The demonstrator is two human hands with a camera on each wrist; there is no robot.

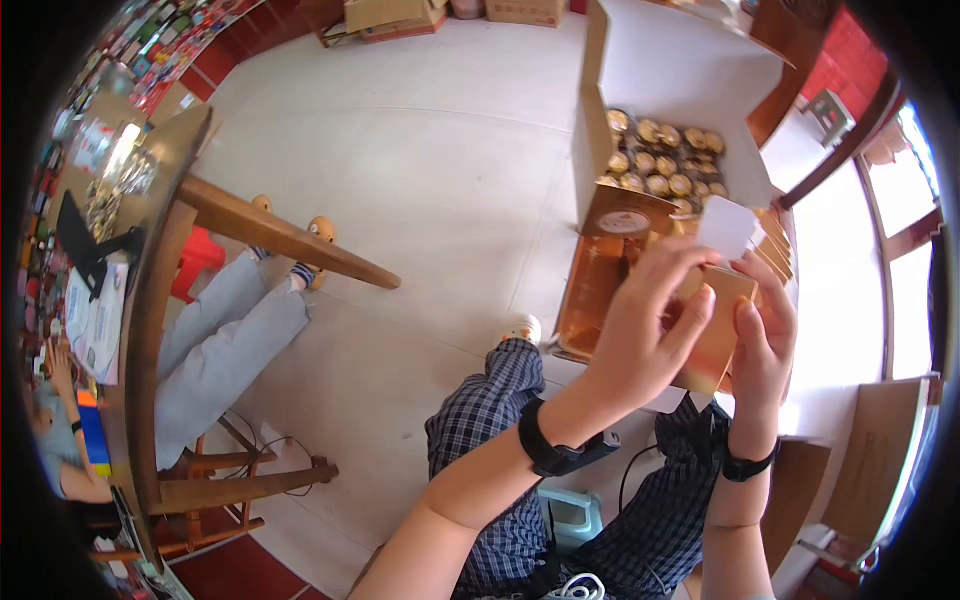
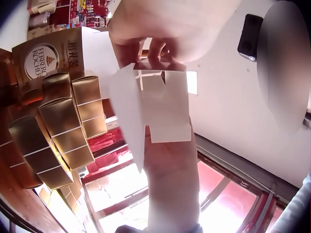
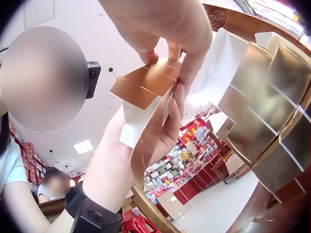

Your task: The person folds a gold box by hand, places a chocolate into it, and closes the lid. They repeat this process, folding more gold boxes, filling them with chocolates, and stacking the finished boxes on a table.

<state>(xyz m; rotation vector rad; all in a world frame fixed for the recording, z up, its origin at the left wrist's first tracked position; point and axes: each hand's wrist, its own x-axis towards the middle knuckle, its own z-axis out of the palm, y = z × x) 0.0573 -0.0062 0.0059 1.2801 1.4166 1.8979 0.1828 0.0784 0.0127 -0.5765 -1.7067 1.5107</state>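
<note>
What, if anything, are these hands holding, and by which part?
A small gold box: the left hand and right hand grip it from either side, near its upper end in the head view.

Pale carton flaps (image 2: 167, 111), gold boxes (image 2: 65, 126), ceiling (image 2: 221, 102)

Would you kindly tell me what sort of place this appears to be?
Probably a sweet or gift shop: colourful packaged goods are densely displayed, an open carton holds gold-wrapped chocolates, and Ferrero Rocher packaging stands nearby.

Head view looks down — wrist views, close, face upward, sharing the held gold box (image 1: 712, 345).
</note>
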